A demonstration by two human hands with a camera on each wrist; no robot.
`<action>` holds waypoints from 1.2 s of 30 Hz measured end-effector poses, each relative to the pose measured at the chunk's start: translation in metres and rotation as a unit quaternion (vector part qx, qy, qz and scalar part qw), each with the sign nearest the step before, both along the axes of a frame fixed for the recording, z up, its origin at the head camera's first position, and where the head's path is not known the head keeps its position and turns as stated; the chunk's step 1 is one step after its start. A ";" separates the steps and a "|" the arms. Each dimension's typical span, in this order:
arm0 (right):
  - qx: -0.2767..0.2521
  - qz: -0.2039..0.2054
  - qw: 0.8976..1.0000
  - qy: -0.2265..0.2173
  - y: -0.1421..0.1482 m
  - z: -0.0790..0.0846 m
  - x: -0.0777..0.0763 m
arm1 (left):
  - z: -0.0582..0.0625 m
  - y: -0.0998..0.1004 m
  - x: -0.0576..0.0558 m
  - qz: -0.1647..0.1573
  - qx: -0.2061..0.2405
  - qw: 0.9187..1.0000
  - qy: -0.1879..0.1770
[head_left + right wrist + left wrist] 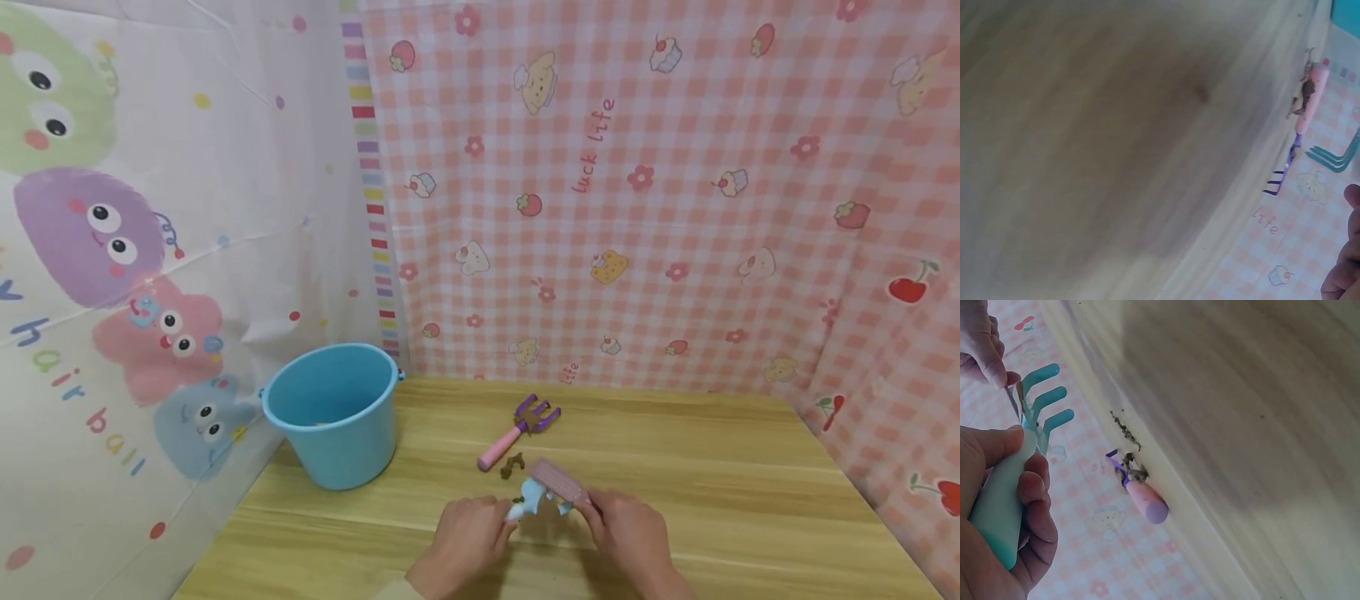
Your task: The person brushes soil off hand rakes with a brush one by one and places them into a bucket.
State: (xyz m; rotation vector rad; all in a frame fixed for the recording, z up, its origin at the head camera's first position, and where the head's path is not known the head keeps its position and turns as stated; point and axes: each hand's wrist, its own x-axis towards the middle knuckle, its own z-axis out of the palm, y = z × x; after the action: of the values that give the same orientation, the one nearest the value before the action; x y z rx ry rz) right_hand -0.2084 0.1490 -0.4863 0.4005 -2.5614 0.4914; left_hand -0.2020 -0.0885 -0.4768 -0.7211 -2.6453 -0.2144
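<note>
My left hand (467, 537) grips a small hand rake by its pale handle (1004, 497), with the thumb laid along it. The rake's teal tines (1047, 397) point away from the fist. With my right hand (633, 529) I pinch a flat, pinkish, textured strip (558, 481) that overlaps the rake head; its exact kind I cannot tell. Seen edge-on in the left wrist view, the strip is thin and lies by the base of the tines. Only the right fingers (1347, 262) show at the right wrist view's edge.
Beyond the hands lies a purple hand rake with a pink handle (498, 448), brown dirt clinging around its tines. Brown clumps (512, 465) sit beside it on the wooden table (712, 467). A blue bucket (345, 454) stands at the left. Patterned cloths hang behind and at both sides.
</note>
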 end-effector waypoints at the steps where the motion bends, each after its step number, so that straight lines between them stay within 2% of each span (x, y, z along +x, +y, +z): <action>1: 0.000 -0.003 1.000 -0.005 0.001 -0.001 0.000 | -0.001 0.000 0.000 0.000 0.002 1.000 -0.002; 6: -0.008 -0.014 1.000 -0.018 0.002 -0.003 0.000 | -0.004 0.000 0.000 0.004 0.010 1.000 -0.012; 10: -0.033 -0.028 0.999 -0.021 0.004 -0.002 0.002 | -0.004 -0.001 -0.002 0.007 0.018 0.999 -0.045; 14: -0.044 0.008 0.999 -0.010 0.004 0.000 0.003 | -0.001 -0.004 -0.003 0.011 0.023 0.997 -0.067; 18: -0.023 0.040 0.999 0.016 0.004 0.000 0.001 | 0.001 -0.006 -0.003 0.005 0.016 0.999 -0.049; 27: -0.004 0.020 0.999 0.024 0.004 -0.001 0.000 | 0.003 -0.006 -0.002 0.000 0.011 1.000 -0.023; 36: 0.008 0.006 1.000 0.025 0.003 -0.009 -0.001 | -0.001 -0.006 -0.002 -0.001 0.001 1.000 -0.020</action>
State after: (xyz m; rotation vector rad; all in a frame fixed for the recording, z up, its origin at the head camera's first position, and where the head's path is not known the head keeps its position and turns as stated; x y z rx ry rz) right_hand -0.2092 0.1520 -0.4950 0.4277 -2.5180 0.4598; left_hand -0.2040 -0.0942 -0.4775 -0.7251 -2.6819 -0.2342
